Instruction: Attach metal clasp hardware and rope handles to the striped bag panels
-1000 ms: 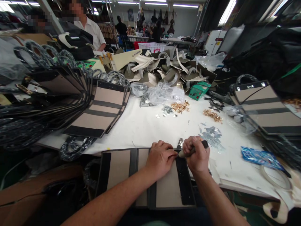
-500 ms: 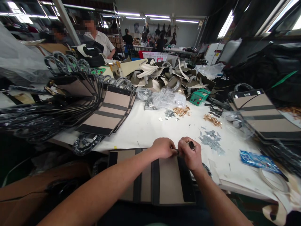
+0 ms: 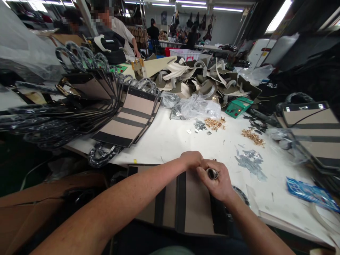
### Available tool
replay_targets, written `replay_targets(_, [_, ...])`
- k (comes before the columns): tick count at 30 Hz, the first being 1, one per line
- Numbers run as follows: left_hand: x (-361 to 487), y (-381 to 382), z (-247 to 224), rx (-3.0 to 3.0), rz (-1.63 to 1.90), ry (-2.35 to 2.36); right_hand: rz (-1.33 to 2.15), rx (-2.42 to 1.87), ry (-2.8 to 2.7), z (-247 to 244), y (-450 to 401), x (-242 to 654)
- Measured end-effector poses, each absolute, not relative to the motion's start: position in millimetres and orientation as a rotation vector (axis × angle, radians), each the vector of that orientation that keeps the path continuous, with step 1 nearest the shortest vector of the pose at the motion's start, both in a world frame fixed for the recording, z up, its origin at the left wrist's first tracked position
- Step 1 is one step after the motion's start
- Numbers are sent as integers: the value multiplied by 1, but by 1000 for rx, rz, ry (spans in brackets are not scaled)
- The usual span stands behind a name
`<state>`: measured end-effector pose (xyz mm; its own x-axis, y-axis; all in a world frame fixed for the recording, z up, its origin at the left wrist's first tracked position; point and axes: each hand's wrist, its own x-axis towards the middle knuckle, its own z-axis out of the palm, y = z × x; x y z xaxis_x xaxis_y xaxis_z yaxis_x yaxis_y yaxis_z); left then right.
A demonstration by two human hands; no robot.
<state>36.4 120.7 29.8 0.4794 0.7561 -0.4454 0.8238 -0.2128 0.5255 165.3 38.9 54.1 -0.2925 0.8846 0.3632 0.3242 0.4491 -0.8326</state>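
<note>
A beige panel with dark bands [image 3: 198, 212] lies at the table's front edge, partly under my forearms. My right hand [image 3: 216, 179] is closed round a dark-ended tool [image 3: 212, 173], whose round end points up at the camera. Pressed against it, my left hand [image 3: 192, 160] rests at the panel's far edge near the dark end band. Its fingertips are hidden behind my right hand, so what they hold cannot be made out. A wrapped black handle [image 3: 241, 196] shows beyond my right wrist.
Panels with wrapped handles [image 3: 124, 115] are stacked at left, more [image 3: 313, 131] at right. Gold pins [image 3: 215, 123], grey metal strips [image 3: 249, 163], a green box [image 3: 239, 107] and a blue packet [image 3: 310, 193] lie on the white table [image 3: 164, 141]. A person [image 3: 124, 33] stands behind.
The camera view has shifted, so the table things sit further right. My hands have come together, and the tool's end has tilted toward the camera.
</note>
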Motion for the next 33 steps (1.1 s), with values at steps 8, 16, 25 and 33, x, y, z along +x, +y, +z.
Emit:
replay_targets(8, [33,111,47,1918,-148,1292,1083,-998,-1246,44,44,193])
replay_targets(16, [44,121,53,1869,-244,1318,1040,-841,-1143,59,39,193])
replay_targets(25, [52,128,59,1857,-260,1273,1058,-819,-1064,52,44,196])
replay_targets(33, [50,128,55,1865,-269,1317,1084,-800,-1068,58,51,190])
